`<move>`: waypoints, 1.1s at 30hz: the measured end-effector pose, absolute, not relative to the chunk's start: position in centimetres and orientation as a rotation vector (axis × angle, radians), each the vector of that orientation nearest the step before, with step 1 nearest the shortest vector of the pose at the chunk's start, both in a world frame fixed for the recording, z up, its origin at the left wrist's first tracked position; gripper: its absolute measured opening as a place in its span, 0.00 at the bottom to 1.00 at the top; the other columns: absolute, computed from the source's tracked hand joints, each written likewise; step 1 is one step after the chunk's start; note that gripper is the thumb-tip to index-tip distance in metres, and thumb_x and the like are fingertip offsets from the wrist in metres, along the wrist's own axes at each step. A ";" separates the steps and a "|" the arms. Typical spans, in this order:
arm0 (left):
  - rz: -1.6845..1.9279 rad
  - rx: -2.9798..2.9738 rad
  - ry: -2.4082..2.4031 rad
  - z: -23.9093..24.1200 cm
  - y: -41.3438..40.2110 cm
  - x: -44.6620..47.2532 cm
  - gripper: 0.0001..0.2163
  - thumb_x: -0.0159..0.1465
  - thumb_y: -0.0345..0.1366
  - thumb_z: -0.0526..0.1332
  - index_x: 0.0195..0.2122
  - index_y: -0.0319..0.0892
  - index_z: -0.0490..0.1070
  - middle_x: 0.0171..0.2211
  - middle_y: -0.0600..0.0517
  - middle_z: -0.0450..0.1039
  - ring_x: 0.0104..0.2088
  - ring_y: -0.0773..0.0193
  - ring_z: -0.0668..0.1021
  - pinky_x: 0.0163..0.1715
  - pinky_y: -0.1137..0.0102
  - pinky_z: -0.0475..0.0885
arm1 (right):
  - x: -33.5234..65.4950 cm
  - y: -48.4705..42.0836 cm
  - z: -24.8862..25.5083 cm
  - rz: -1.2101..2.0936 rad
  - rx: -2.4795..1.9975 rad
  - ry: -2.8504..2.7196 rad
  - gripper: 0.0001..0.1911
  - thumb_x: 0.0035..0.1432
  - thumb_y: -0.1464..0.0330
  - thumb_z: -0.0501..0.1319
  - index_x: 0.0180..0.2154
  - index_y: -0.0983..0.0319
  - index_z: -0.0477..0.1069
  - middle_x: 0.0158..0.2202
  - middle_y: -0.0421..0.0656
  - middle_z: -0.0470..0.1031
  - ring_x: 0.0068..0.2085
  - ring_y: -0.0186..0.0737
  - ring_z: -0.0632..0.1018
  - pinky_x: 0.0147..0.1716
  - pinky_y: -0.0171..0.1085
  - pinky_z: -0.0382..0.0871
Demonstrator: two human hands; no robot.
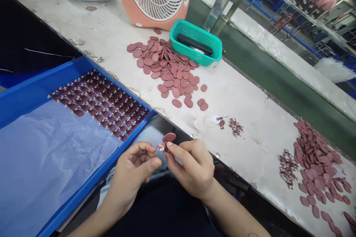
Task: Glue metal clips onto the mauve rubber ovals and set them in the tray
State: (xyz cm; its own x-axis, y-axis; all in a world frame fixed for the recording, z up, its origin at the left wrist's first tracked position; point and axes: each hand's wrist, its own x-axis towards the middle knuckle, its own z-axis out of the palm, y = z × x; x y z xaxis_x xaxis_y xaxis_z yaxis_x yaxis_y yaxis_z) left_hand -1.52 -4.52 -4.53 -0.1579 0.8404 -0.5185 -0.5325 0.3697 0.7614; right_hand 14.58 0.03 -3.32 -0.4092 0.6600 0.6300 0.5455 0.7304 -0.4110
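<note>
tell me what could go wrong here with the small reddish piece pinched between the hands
1. The oval piece is pinched only at the fingertips of the right hand, the left hand close by, off the table over the lap; a slip would likely drop it out of sight.
2. The rows of pieces lie loose in the blue tray; a nudge might scatter them.
</note>
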 end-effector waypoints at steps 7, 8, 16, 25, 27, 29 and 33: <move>1.281 0.383 1.360 -4.7 -4.4 -2.4 0.13 0.50 0.43 0.76 0.31 0.42 0.79 0.30 0.53 0.77 0.18 0.73 0.65 0.15 0.76 0.61 | 11.0 0.5 -5.6 0.169 -0.801 -2.160 0.10 0.61 0.74 0.64 0.46 0.63 0.74 0.29 0.44 0.77 0.27 0.37 0.74 0.26 0.37 0.70; 1.284 0.388 1.391 -4.8 -4.4 -2.7 0.13 0.51 0.44 0.76 0.31 0.42 0.79 0.29 0.53 0.77 0.18 0.72 0.65 0.15 0.75 0.62 | 10.8 0.5 -5.6 0.174 -0.800 -2.174 0.10 0.61 0.73 0.64 0.46 0.63 0.74 0.29 0.43 0.77 0.27 0.37 0.74 0.25 0.37 0.70; 1.195 0.505 1.980 -9.3 -3.9 -12.4 0.17 0.58 0.50 0.69 0.39 0.43 0.74 0.39 0.49 0.78 0.41 0.55 0.80 0.31 0.70 0.74 | 12.8 -0.4 -4.4 0.214 -0.631 -2.251 0.13 0.60 0.77 0.64 0.47 0.67 0.74 0.27 0.43 0.76 0.27 0.36 0.74 0.26 0.37 0.73; 0.478 0.782 2.483 -15.5 -0.5 -24.9 0.18 0.67 0.48 0.61 0.51 0.40 0.74 0.47 0.46 0.76 0.47 0.49 0.78 0.49 0.49 0.72 | 15.4 -0.6 -5.9 0.178 -0.869 -2.225 0.14 0.59 0.80 0.64 0.47 0.66 0.75 0.28 0.44 0.73 0.29 0.39 0.73 0.27 0.38 0.74; 0.408 0.855 2.477 -16.1 -0.2 -25.6 0.19 0.67 0.49 0.61 0.51 0.40 0.74 0.47 0.46 0.76 0.47 0.49 0.78 0.48 0.50 0.73 | 15.8 -0.7 -5.9 0.168 -0.895 -2.210 0.15 0.59 0.81 0.64 0.48 0.66 0.75 0.28 0.44 0.73 0.30 0.39 0.73 0.28 0.38 0.74; 0.374 0.926 2.476 -16.8 0.0 -26.0 0.20 0.67 0.50 0.61 0.51 0.40 0.74 0.45 0.47 0.77 0.44 0.50 0.79 0.45 0.52 0.74 | 16.1 -0.8 -6.0 0.162 -0.920 -2.196 0.16 0.58 0.81 0.64 0.48 0.65 0.75 0.28 0.44 0.73 0.30 0.39 0.73 0.28 0.38 0.74; 0.416 1.063 2.514 -18.3 0.1 -26.6 0.21 0.65 0.53 0.62 0.48 0.41 0.76 0.36 0.50 0.77 0.33 0.58 0.77 0.36 0.59 0.74 | 16.4 -0.8 -6.0 0.137 -0.955 -2.177 0.17 0.58 0.81 0.64 0.49 0.64 0.75 0.29 0.43 0.73 0.30 0.38 0.73 0.28 0.38 0.74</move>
